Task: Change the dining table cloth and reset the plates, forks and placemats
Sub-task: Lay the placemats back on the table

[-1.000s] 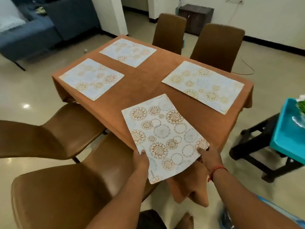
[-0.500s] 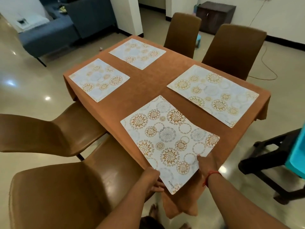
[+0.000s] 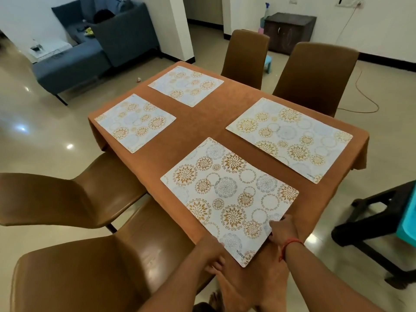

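Note:
An orange-brown tablecloth [image 3: 202,122] covers the dining table. Four white placemats with gold flower rings lie on it. The nearest placemat [image 3: 227,194] lies flat at the table's near corner. My right hand [image 3: 281,229] pinches its near right edge, fingers on top of the mat. At the mat's near left edge, my left hand [image 3: 211,255] sits at the table's rim with loosely curled fingers that hold nothing. The other mats lie at the right [image 3: 288,136], the left [image 3: 135,122] and the far end [image 3: 186,84]. No plates or forks are in view.
Brown chairs stand close at the near left [image 3: 78,278] [image 3: 45,197] and at the far side [image 3: 247,55] [image 3: 315,73]. A dark stool [image 3: 382,212] with a teal tray [image 3: 408,224] stands at the right. A blue sofa [image 3: 90,52] is at the back left.
The nearest placemat went from hanging over the table's edge to lying flat on the cloth, pushed farther in. My left hand has come off it.

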A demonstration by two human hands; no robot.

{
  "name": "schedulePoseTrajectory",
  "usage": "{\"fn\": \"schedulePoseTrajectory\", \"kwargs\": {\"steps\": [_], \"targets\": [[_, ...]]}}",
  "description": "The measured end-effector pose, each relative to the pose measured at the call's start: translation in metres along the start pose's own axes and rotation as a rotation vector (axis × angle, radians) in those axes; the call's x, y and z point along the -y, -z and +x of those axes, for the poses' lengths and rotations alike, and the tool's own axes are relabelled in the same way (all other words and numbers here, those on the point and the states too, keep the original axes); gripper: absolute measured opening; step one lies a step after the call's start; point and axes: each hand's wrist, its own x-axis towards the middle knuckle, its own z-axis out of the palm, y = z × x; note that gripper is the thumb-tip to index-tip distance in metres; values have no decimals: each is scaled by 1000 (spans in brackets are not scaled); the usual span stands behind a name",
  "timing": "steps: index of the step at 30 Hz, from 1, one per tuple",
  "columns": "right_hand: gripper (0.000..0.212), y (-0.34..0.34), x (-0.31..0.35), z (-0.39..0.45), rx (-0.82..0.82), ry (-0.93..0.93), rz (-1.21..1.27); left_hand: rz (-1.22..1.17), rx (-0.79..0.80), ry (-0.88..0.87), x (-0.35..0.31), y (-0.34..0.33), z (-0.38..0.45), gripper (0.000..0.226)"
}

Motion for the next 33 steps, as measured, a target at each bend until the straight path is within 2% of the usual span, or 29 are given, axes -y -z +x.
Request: {"fn": "schedulePoseTrajectory", "kwargs": {"steps": [3,5,6,10,13,16,19,21,25,33], "targets": [[21,0,-3,-2,-5,-48,11,544,-338,-290,6,9,16,26],[17,1,-1,-7,-37,-45,-35,701,-504,-459,2,13,23,22],[17,2,1,-9,-50,-38,-66,757,-540,-522,-1,14,27,20],[7,8,15,-14,-111,36,-259,1041,-528,-673,-22,19,46,49],[10,14,24,-15,-122,125,-409,1110,-487,-711,-40,13,54,61],[42,26,24,-18,-157,234,-587,1145,-482,-765,-53,-2,62,71],[69,38,19,-13,-190,358,-867,1165,-497,-838,-68,-14,65,78],[81,45,19,0,-190,436,-988,1172,-531,-874,-80,-16,69,82],[85,59,25,38,-149,576,-1133,1116,-616,-870,-102,-22,80,84],[86,93,45,113,55,799,-1233,983,-707,-588,-103,-57,96,82]]}}
